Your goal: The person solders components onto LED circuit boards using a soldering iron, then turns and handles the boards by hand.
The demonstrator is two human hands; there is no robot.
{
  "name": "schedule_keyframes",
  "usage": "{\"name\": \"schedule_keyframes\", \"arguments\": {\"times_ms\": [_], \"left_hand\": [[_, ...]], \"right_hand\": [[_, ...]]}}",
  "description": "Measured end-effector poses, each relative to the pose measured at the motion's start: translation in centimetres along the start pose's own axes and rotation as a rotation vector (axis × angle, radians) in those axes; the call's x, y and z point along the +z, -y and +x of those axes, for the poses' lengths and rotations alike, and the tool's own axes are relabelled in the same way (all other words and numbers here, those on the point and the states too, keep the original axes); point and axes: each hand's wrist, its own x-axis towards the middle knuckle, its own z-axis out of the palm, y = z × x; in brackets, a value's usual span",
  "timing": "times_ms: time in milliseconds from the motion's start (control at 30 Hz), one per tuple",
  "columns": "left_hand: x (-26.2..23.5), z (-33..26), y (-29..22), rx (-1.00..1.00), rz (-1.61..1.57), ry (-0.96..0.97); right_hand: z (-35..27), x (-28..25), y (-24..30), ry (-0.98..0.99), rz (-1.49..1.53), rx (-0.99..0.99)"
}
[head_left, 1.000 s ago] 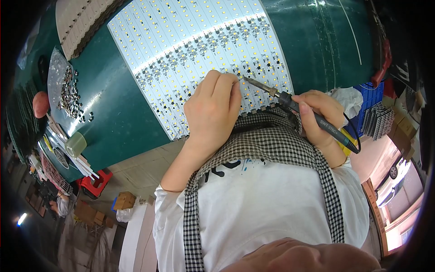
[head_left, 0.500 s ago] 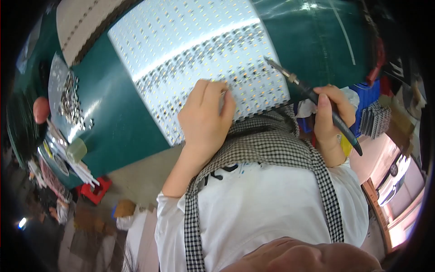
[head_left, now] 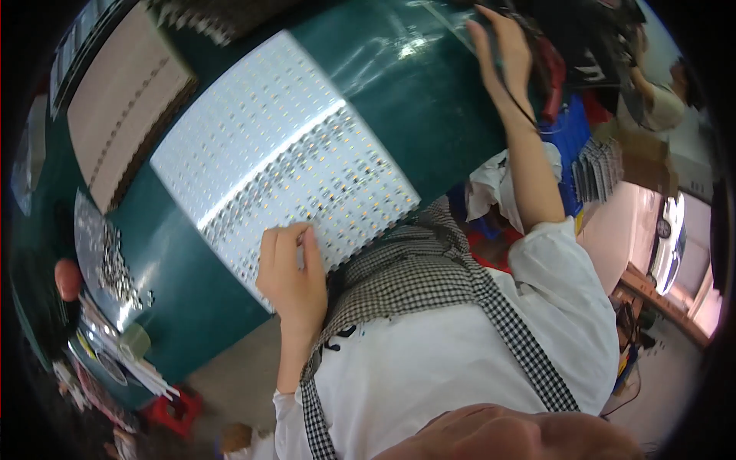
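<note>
A white LED panel with rows of tiny yellow and dark parts lies at a slant on the green tabletop. My left hand rests at its near edge. Its thumb and fingers are pinched together, and whatever they hold is too small to make out. My right hand reaches far out to the upper right, fingers bent round the soldering iron, which is mostly hidden. Only its thin dark tail or cord shows, running from the palm across my wrist.
Brown stacked boards stand at the far left. Nearer are a pile of small metal parts, a pale green cup and white sticks. A blue crate sits beyond the table's right edge. Another person's arm shows at far right.
My right hand has swung from beside the panel to the far upper right, taking the soldering iron off the panel. The view has turned, so the panel and left hand appear lower left.
</note>
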Motion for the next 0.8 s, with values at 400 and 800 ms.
{"name": "schedule_keyframes", "arguments": {"times_ms": [400,800], "left_hand": [[0.8,-0.2,0.7,-0.028,0.033,0.076],[1.3,-0.2,1.0,0.011,0.018,0.079]], "right_hand": [[-7.7,-10.0,11.9,0.462,0.967,0.107],[-7.9,-9.4,13.5,0.579,0.936,0.223]]}}
